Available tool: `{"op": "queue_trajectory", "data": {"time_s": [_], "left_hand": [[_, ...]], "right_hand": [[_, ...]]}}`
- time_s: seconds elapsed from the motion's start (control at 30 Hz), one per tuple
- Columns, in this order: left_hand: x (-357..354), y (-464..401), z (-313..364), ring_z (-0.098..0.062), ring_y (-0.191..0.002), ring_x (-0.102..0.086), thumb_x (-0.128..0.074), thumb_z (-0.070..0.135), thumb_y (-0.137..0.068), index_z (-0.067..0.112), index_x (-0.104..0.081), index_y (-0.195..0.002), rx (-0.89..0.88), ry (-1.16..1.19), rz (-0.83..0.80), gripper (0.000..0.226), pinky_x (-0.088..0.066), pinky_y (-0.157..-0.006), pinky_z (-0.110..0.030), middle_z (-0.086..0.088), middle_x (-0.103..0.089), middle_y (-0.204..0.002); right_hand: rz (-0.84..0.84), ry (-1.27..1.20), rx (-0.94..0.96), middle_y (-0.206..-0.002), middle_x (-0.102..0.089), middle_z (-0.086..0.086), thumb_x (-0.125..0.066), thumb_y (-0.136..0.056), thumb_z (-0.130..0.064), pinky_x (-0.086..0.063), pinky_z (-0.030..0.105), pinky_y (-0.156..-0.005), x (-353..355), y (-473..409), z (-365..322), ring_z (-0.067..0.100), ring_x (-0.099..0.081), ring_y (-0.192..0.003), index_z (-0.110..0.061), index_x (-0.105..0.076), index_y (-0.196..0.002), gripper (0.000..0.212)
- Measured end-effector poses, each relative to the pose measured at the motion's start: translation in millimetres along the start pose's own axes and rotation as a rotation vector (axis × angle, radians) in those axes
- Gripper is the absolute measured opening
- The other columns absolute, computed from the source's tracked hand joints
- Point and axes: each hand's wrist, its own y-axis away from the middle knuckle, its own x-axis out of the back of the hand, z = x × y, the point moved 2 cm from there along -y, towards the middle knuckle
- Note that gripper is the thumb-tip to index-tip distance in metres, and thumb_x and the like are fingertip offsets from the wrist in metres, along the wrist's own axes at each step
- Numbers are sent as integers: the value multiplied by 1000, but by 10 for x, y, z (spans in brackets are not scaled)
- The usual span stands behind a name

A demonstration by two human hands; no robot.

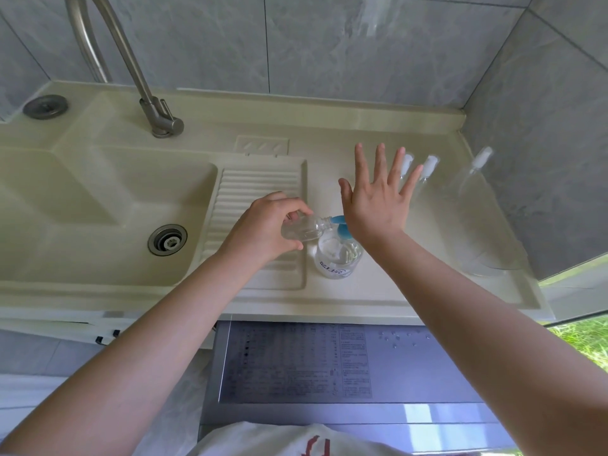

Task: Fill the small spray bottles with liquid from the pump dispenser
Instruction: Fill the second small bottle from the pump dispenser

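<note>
While its open neck meets the blue spout, the small spray bottle (304, 229), clear plastic and uncapped, lies tilted in the curled fingers of the left hand (268, 225) beside the washboard (260, 189). The pump dispenser (339, 255) stands below the right hand (378, 200), fingers splayed wide, heel on the pump. Risk: neck slipping off the spout, spilling onto the counter (394, 291).

A cream tabletop (378, 291) is seen — on it a pump dispenser (337, 256), two capped spray bottles (427, 169) and a larger clear bottle (477, 192).
</note>
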Motion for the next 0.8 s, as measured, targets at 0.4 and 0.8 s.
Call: {"op": "queue_trajectory", "data": {"time_s": [0.4,0.8], "left_hand": [[17,-9,0,-12,-85,-62,-94,14,-55,30,-71,-107,0,-6,-10,59,-54,-84,-38,8,-60,-96],[-2,-19,25,-12,-86,-62,-93,15,-56,29,-71,-107,2,-6,-18,58,-54,-85,-40,9,-60,-96]], "right_hand": [[10,-22,-6,-167,-9,11,-30,-105,-42,8,64,-119,14,1,-34,41,5,-153,-30,-6,-160,61],[53,-49,-8,-167,-16,7,-36,-105,-33,7,64,-119,-4,10,-19,39,-1,-153,-29,-8,-160,62]]}}
